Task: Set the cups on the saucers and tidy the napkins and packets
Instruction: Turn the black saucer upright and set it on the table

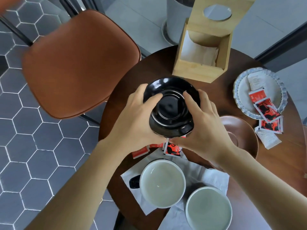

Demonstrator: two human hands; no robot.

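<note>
Cups (162,183) below hands | both hands (167,113) clamp black saucers (171,107) | separate gently, lower flat beside cups

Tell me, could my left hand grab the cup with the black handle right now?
Probably not yet. The left hand and right hand both hold black saucers. The cup sits uncovered just below the left forearm, so the way looks open once that hand is free.
</note>
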